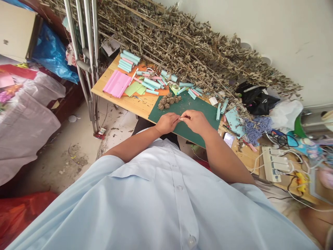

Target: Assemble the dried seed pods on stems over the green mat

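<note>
Over the front edge of a dark green mat (pixel 199 109), my left hand (pixel 167 123) and my right hand (pixel 194 121) meet at the fingertips. Both are pinched closed around something thin and pale, too small to name. Just beyond my left hand, a cluster of brown, rough round clumps (pixel 168 101) lies on the mat. Light blue paper rolls (pixel 152 83) and pink ones are scattered behind and to the left of the clumps. A pink sheet (pixel 117 83) lies at the table's left end, beside green paper pieces (pixel 135 89).
A large heap of dried leafy stems (pixel 182 41) covers the table's back. Metal crutches (pixel 90 62) stand at the left. Rightward are a phone (pixel 229 139), blue-purple yarn (pixel 256 129), glasses and a white power strip (pixel 272 164) with cables. Someone's arm (pixel 316 222) shows at lower right.
</note>
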The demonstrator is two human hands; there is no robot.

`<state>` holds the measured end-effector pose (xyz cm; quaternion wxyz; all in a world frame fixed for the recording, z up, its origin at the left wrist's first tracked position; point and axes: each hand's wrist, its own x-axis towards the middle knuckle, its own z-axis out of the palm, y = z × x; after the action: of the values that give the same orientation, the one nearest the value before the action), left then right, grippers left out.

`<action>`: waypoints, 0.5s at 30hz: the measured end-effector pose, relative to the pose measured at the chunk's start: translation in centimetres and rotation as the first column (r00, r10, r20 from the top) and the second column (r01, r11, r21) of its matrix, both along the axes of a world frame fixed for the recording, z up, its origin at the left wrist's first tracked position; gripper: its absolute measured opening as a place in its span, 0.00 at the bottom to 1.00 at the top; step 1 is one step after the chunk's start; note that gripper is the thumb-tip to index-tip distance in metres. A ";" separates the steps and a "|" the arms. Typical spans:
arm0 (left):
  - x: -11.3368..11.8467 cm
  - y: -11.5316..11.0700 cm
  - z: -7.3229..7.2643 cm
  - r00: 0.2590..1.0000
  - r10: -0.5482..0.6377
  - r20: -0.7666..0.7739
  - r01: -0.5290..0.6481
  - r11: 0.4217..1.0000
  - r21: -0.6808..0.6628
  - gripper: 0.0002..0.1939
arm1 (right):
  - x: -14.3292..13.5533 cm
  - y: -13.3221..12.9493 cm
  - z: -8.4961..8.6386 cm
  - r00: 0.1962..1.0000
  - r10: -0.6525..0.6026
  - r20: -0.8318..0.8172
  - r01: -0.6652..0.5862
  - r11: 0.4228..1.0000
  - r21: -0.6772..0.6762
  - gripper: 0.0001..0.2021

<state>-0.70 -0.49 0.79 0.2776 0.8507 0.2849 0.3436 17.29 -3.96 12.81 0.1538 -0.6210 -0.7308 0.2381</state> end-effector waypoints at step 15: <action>0.1 0.1 -0.1 1.000 -0.024 -0.003 0.024 1.000 -0.010 0.24 | -0.1 2.5 0.0 0.911 -0.334 -0.242 0.194 0.865 -0.463 0.13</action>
<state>-0.63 -0.39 0.73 0.2852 0.8533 0.2769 0.3374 17.23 -1.49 12.77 0.1592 -0.6888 -0.5331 0.4648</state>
